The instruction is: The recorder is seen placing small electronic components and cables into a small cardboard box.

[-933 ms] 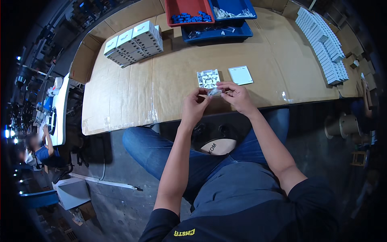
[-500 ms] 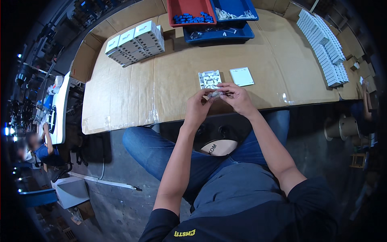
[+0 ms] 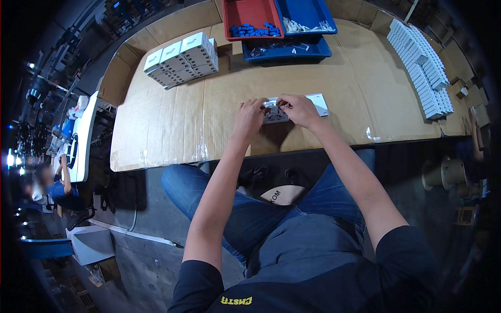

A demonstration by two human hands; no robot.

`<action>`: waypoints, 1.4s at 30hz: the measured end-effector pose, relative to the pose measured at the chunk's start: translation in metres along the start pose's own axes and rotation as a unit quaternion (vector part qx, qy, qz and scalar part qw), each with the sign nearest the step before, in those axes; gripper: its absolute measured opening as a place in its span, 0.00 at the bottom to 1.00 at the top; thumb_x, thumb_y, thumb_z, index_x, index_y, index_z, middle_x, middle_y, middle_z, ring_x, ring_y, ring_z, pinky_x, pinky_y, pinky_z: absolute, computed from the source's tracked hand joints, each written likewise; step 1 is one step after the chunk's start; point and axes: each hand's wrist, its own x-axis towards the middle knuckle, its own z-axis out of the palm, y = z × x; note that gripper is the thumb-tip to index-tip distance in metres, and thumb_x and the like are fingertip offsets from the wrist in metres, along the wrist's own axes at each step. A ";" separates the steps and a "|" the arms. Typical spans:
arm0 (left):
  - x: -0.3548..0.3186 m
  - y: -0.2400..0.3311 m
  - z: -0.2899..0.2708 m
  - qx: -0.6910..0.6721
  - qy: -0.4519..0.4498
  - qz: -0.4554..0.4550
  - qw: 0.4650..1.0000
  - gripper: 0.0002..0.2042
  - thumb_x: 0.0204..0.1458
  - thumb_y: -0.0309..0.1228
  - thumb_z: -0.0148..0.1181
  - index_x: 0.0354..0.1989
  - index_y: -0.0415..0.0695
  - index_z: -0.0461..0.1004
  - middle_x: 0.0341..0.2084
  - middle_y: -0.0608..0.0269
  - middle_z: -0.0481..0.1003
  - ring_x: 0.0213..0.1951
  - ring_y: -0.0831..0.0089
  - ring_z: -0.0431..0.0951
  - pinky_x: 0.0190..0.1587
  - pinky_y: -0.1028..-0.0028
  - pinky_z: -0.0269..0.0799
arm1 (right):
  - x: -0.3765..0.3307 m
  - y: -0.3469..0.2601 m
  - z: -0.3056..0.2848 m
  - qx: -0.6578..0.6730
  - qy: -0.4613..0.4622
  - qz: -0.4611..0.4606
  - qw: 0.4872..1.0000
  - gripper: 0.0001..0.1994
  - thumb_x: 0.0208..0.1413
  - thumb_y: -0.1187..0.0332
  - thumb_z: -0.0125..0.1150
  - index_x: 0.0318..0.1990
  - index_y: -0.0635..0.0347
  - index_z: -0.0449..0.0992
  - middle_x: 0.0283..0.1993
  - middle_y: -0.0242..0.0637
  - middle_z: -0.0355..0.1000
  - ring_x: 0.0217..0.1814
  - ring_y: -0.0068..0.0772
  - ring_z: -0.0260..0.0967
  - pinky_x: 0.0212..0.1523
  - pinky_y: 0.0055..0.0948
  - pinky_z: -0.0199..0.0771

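On cardboard-covered table [image 3: 172, 130]: both hands, raised before, now down; left hand [image 3: 249, 118], right hand [image 3: 295, 108] fingers pressing small grey tray [image 3: 275, 116]; seating stage likely.

A small flat tray [image 3: 275, 116] with rows of little parts is laid on the brown cardboard table top, near its front edge. It is partly covered by fingers. A white flat card [image 3: 319, 104] is seen just beside it.

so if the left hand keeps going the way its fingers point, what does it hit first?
The left hand points up and slightly right across the cardboard-covered table. First in line is the small grey tray at its fingertips, then the right hand. Depth is unclear; it may already touch the tray.
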 end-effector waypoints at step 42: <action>-0.034 0.007 0.000 0.047 -0.016 0.058 0.997 0.15 0.48 0.24 0.66 0.47 0.42 0.80 0.56 0.57 0.73 0.53 0.54 0.74 0.57 0.61 0.72 | 0.024 -0.002 -0.038 -0.133 -0.120 -0.042 0.983 0.10 0.56 0.65 0.62 0.41 0.56 0.85 0.48 0.43 0.78 0.49 0.51 0.77 0.50 0.46 0.77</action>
